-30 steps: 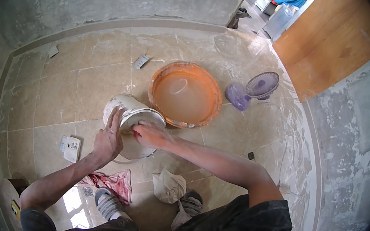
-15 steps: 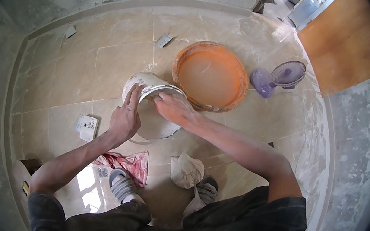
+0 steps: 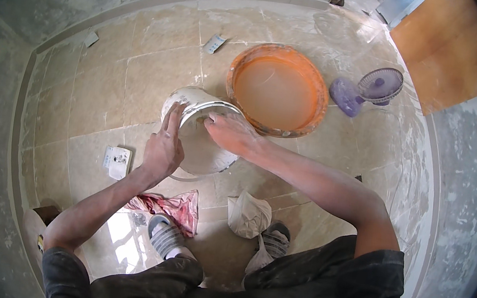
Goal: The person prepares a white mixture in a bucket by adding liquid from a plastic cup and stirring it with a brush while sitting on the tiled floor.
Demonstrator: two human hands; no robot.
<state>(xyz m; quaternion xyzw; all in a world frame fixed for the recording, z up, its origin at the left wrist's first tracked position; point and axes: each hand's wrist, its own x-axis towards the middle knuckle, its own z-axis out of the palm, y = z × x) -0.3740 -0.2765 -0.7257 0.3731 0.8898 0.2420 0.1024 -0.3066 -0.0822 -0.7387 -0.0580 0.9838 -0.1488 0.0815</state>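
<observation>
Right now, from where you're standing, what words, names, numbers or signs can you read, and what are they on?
None that I can read.
White box-shaped thing on the floor: dark marks, too small and blurred.
Pale flat piece near the orange tub: bluish marks, too small.
White bucket: just smears, no clear writing.

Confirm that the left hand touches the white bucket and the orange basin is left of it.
Wrong side: the head view shows the orange basin right of the white bucket. The left hand does touch the bucket.
</observation>
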